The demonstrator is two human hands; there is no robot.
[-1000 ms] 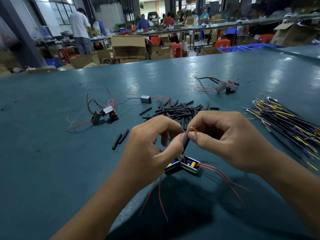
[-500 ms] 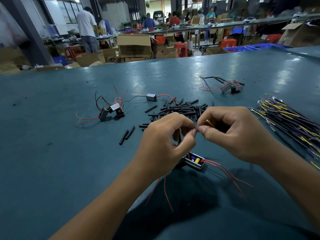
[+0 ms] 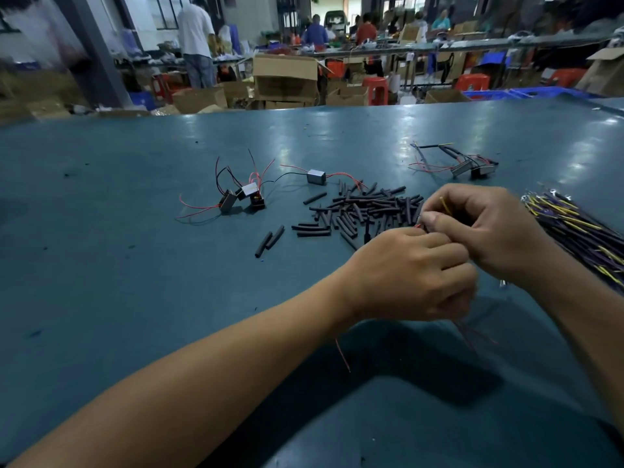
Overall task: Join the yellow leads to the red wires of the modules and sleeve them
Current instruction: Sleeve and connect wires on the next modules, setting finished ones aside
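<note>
Yellow lead [image 3: 446, 207] pokes up out of the right hand [image 3: 486, 231], centre-right of frame, its free end tilted toward the upper left. The right thumb and forefinger are pinched on it where a speck of red wire [image 3: 418, 226] shows at the tips. Left hand [image 3: 412, 275] sits just below and left of that pinch, knuckles up, fingers curled; it touches the right hand, and red strands trail out below it toward the lower frame. Looks like it holds the module's wire, but the module itself is hidden under the hand, can't tell the exact grip.

Key relation: the joint sits right between the two sets of fingertips, lead axis running up-left to down-right, so my read is the twist is still being made and the sleeve step is not yet done.

Black sleeves [image 3: 364, 211] lie in a loose heap directly above-left of the hands, near, most lying roughly left-right. The left hand is the nearer one to that heap, so it's the likely one to fetch a piece. Two stray sleeves [image 3: 270, 239] lie further left.

Bundle of spare leads [image 3: 580, 228] fans along the right edge, just beside the right wrist. Unworked modules [image 3: 241, 197] with red and black tails sit mid-left, one more grey module [image 3: 316, 176] above the heap, another pair [image 3: 469, 167] upper right, all on the teal table [image 3: 135, 265]
</note>
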